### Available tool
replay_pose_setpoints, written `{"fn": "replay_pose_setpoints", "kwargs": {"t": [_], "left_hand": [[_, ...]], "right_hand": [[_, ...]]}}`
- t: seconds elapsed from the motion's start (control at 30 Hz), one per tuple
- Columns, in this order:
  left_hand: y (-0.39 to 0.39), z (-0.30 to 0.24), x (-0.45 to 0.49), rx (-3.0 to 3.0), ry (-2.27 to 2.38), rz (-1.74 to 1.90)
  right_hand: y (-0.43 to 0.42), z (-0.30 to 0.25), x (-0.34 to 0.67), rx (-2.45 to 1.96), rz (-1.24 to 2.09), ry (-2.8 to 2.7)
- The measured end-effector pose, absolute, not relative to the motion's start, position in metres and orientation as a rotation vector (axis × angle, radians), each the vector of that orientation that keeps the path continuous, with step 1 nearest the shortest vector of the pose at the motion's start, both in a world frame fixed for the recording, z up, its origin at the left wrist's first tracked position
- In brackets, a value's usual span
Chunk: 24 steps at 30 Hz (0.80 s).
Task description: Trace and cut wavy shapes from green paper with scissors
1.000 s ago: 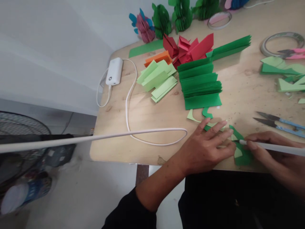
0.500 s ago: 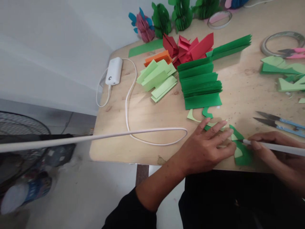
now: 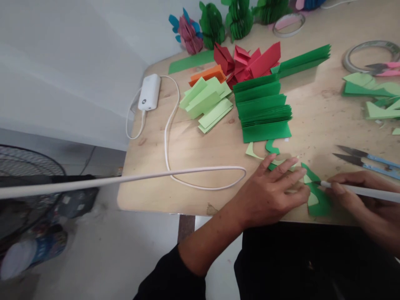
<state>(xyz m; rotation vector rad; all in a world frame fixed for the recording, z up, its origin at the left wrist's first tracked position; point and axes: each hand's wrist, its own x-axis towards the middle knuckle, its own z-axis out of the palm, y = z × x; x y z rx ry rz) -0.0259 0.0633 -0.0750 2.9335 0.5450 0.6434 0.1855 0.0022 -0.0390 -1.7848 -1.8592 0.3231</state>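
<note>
My left hand (image 3: 275,191) lies flat with its fingers apart, pressing on light green paper cutouts at the table's front edge. Beside its fingertips is a dark green paper piece (image 3: 321,203) with a light green paper shape (image 3: 312,198) on top. In my right hand (image 3: 359,200) is a white pen (image 3: 370,192), its dark tip touching the paper close to my left fingers. Part of the cutouts is hidden under my left hand. Blue-handled thread snips (image 3: 371,161) lie just above my right hand.
Folded dark green paper (image 3: 264,110), light green strips (image 3: 208,100) and red folded paper (image 3: 250,62) lie farther back. A white power bank (image 3: 149,92) with a cable (image 3: 206,170) is at left. Tape rolls (image 3: 350,62) and paper scraps (image 3: 365,87) lie at right.
Almost nothing differs. The pen and my right hand have shifted very slightly on the paper; my left hand stays in place.
</note>
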Motion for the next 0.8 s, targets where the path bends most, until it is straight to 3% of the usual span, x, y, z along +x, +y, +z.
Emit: {"fn": "replay_pose_setpoints", "kwargs": {"t": [0.8], "left_hand": [[0.0644, -0.0739, -0.0262, 2.956, 0.535, 0.599]], "right_hand": [[0.0012, -0.0454, 0.1848, -1.734, 0.157, -1.926]]}}
